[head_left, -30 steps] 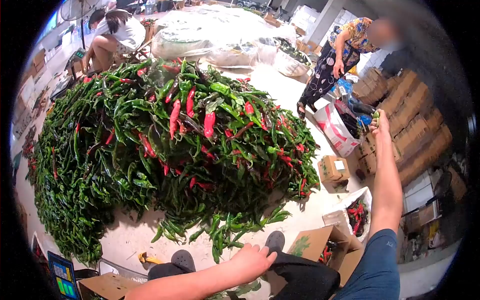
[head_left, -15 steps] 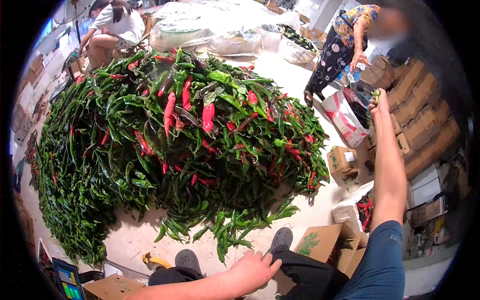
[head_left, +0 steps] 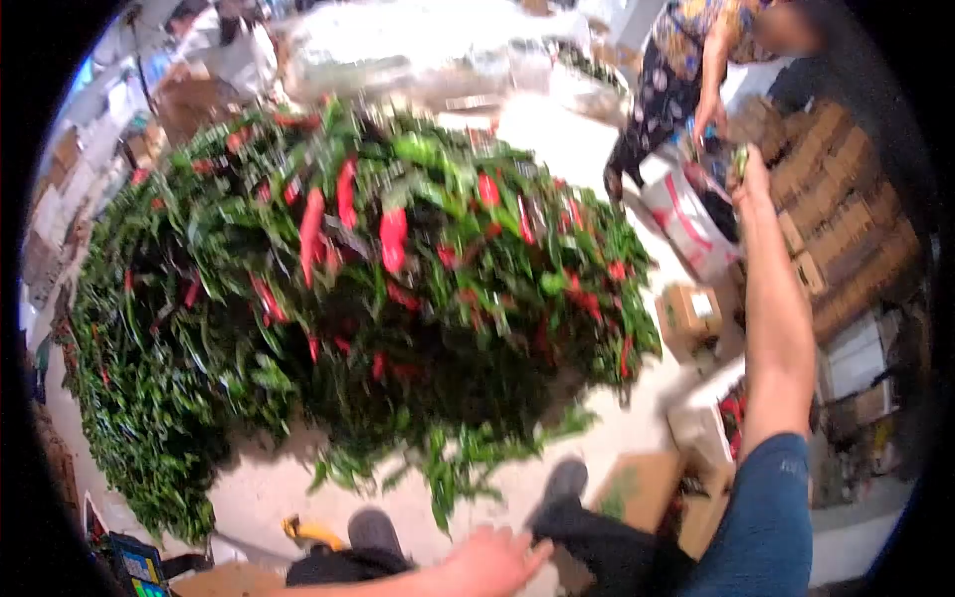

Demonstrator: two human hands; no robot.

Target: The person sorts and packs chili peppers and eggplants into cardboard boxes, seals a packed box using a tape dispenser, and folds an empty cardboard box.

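Right hand [head_left: 751, 181] of the seated worker: arm outstretched in a dark blue short sleeve [head_left: 761, 527], fingers closed round a small green item [head_left: 739, 161], pepper-like but too blurred to name surely, held up above the white plastic sack with pink markings [head_left: 688, 224]. Left hand [head_left: 494, 559]: palm down, low over the lap between black-trousered knees, fingers slightly spread. Before the worker, on the pale floor [head_left: 264, 502]: one large mound of long green and red peppers [head_left: 348, 368], the reds scattered over its upper face, a few loose greens spilling toward the grey shoes [head_left: 373, 532]. Beside the right shoe: an open brown cardboard carton with a green leaf print [head_left: 622, 493]; past it, a white box [head_left: 694, 428] with red contents, and a small brown carton [head_left: 688, 310]. Beyond the right hand: a second person in a flowered top [head_left: 686, 30], one lowered hand [head_left: 710, 114] near the green item, contact impossible to tell from here. Along the right: stacked brown cardboard [head_left: 836, 199]. Behind the mound: heaped sacks under clear plastic sheeting [head_left: 398, 55].
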